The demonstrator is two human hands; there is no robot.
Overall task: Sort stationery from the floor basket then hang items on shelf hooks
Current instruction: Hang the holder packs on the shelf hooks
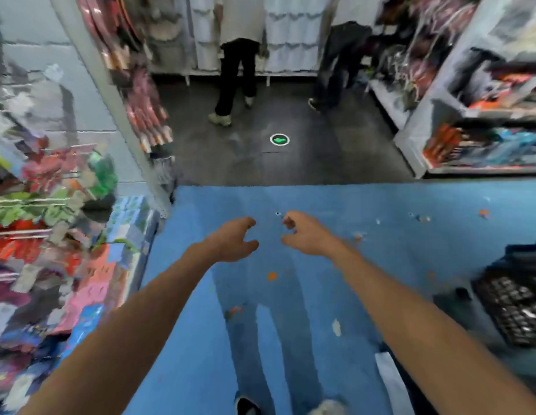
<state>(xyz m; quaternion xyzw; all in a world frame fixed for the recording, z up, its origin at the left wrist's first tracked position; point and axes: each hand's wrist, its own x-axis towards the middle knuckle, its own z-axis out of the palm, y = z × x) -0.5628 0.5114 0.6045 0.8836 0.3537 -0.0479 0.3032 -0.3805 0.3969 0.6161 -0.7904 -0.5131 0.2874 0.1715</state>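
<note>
Head view, strongly blurred. Both bare forearms reach forward over the blue floor (pixel 380 199). The left hand (pixel 232 239) and the right hand (pixel 307 236) hang side by side, near each other but apart, thumbs turned inward. The fingers (pixel 248 223) of the left hand are loosely curled and slightly spread, and they hold nothing. The fingers (pixel 289 222) of the right hand lie the same way, also holding nothing. Neither hand touches any item.

The black floor basket (pixel 513 313) stands at the right edge of the view, well apart from both hands and beside the right forearm. Its lattice wall is visible, but its contents are too blurred to identify. The left shelf (pixel 48 229) carries densely hung, many-coloured packs, and its hooks cannot be made out. A second shelf unit (pixel 482 115) with mixed goods stands at the far right.

Below the arms are the wearer's jeans-clad legs (pixel 248 339). Small scraps lie scattered on the blue floor, among them an orange scrap (pixel 272 276) between the forearms, and a pale strip (pixel 391 381) lies under the right forearm.

Beyond the blue floor is a dark floor (pixel 335 157) bearing a round green arrow marker (pixel 279 139). Two people stand at the far display: one in dark trousers (pixel 235 73), and another (pixel 338 64) to the right.
</note>
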